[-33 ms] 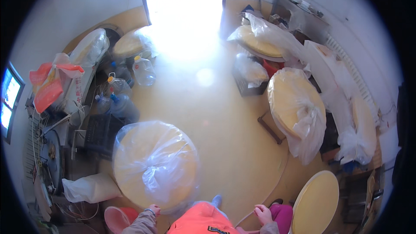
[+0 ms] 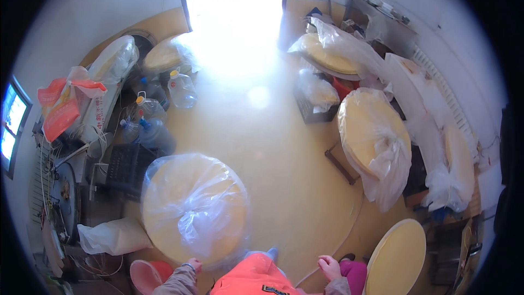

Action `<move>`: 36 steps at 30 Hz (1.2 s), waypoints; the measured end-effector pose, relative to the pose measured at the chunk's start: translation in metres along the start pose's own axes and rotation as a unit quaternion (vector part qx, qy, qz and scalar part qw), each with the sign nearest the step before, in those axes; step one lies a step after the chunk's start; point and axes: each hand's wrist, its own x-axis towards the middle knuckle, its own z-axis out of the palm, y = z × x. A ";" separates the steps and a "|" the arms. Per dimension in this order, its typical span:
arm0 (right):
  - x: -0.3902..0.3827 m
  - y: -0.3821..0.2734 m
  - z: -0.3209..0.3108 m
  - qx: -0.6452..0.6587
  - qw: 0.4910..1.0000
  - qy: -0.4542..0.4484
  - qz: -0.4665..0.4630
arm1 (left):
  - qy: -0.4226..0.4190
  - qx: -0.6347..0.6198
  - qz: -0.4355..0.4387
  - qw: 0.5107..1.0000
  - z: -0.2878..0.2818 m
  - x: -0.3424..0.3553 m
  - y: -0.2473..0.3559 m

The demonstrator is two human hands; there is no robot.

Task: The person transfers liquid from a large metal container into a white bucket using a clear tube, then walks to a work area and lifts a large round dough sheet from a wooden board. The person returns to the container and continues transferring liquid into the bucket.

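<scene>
My left hand hangs low with curled fingers, left of my coral apron, near the large round stack of pale yellow sheets wrapped in clear plastic. My right hand is curled right of the apron, beside a magenta-clad leg. Whether either hand holds anything is hidden. An uncovered pale yellow disc stands tilted at my right. A pink bucket sits left of my left hand, below a white sack.
Plastic-covered round stacks line the right wall above dark crates and stands. Water jugs, a black crate and cluttered equipment line the left. A bright doorway is ahead, across the yellow floor.
My right hand has shifted slightly up and left. The view has moved very slightly, and less of the blue-covered foot shows beside the apron.
</scene>
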 end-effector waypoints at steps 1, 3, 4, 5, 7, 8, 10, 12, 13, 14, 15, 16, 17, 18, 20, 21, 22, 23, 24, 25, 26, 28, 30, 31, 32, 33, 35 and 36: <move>0.028 -0.021 0.003 -0.005 0.999 -0.020 -0.035 | -0.038 -0.005 -0.021 0.999 0.010 -0.002 0.017; 0.072 -0.067 0.007 -0.018 0.997 -0.050 -0.054 | -0.034 0.148 -0.035 0.988 0.035 -0.010 0.056; 0.094 -0.091 0.009 -0.021 0.996 -0.068 -0.058 | -0.034 0.227 -0.041 0.972 0.047 -0.013 0.079; 0.118 -0.113 0.008 -0.011 0.994 -0.080 -0.070 | -0.050 0.193 -0.045 0.979 0.061 -0.015 0.103; 0.166 -0.153 0.007 0.026 0.989 -0.119 -0.086 | -0.088 0.129 -0.048 0.986 0.083 -0.012 0.153; 0.191 -0.172 0.005 0.019 0.990 -0.109 -0.085 | -0.087 0.126 -0.038 0.988 0.094 -0.006 0.180; 0.253 -0.211 -0.006 0.025 0.989 -0.106 -0.098 | -0.091 0.117 -0.005 0.989 0.110 0.017 0.241; 0.317 -0.247 -0.023 0.002 0.992 -0.083 -0.098 | -0.094 0.092 0.034 0.991 0.127 0.053 0.310; 0.347 -0.265 -0.029 -0.004 0.993 -0.073 -0.097 | -0.095 0.083 0.052 0.991 0.127 0.068 0.346; 0.376 -0.282 -0.036 -0.016 0.995 -0.059 -0.084 | -0.090 0.103 0.056 0.989 0.131 0.084 0.384; 0.404 -0.296 -0.037 -0.048 0.998 -0.024 -0.037 | -0.085 0.121 0.060 0.987 0.136 0.100 0.425; 0.437 -0.310 -0.039 -0.014 0.997 -0.046 -0.053 | -0.132 0.176 0.023 0.975 0.137 0.117 0.472; 0.463 -0.322 -0.045 -0.002 0.998 -0.048 -0.030 | -0.189 0.186 0.054 0.963 0.142 0.138 0.528; 0.486 -0.331 -0.052 0.011 0.999 -0.050 -0.005 | -0.215 0.218 0.067 0.950 0.146 0.149 0.576; 0.537 -0.351 -0.055 0.001 0.999 -0.037 0.012 | -0.147 0.293 0.173 0.929 0.154 0.166 0.689; 0.565 -0.363 -0.054 0.007 0.999 -0.039 0.014 | -0.111 0.310 0.224 0.917 0.151 0.172 0.751; 0.590 -0.374 -0.053 -0.006 0.999 -0.031 0.028 | -0.069 0.342 0.287 0.892 0.147 0.176 0.809; 0.615 -0.388 -0.052 -0.003 0.999 -0.029 0.040 | -0.042 0.319 0.321 0.891 0.142 0.181 0.869; 0.640 -0.404 -0.053 0.001 0.998 -0.023 0.063 | -0.009 0.305 0.366 0.879 0.134 0.187 0.926; 0.665 -0.419 -0.050 0.007 0.996 -0.017 0.089 | -0.008 0.252 0.375 0.892 0.121 0.194 0.978; 0.697 -0.440 -0.045 0.010 0.996 -0.021 0.084 | -0.003 0.198 0.392 0.898 0.108 0.202 1.028; 0.761 -0.492 -0.043 0.012 0.997 -0.027 0.077 | 0.015 0.097 0.396 0.913 0.076 0.221 1.108; 0.842 -0.559 -0.026 0.002 0.996 -0.021 0.085 | 0.040 0.115 0.418 0.900 0.036 0.241 1.161; 0.899 -0.602 -0.011 0.000 0.997 -0.018 0.080 | 0.071 0.107 0.378 0.917 0.020 0.249 1.175; 0.949 -0.645 0.010 -0.104 0.994 -0.032 0.024 | 0.057 0.038 0.317 0.946 0.004 0.259 1.183; 1.001 -0.690 0.034 -0.112 0.991 -0.075 0.013 | 0.062 -0.036 0.241 0.968 -0.008 0.268 1.181; 1.107 -0.785 0.104 -0.148 0.976 -0.155 -0.024 | 0.052 0.106 0.135 0.984 -0.035 0.285 1.173; 1.154 -0.835 0.141 -0.143 0.966 -0.194 -0.088 | 0.028 0.109 0.122 0.986 -0.046 0.289 1.164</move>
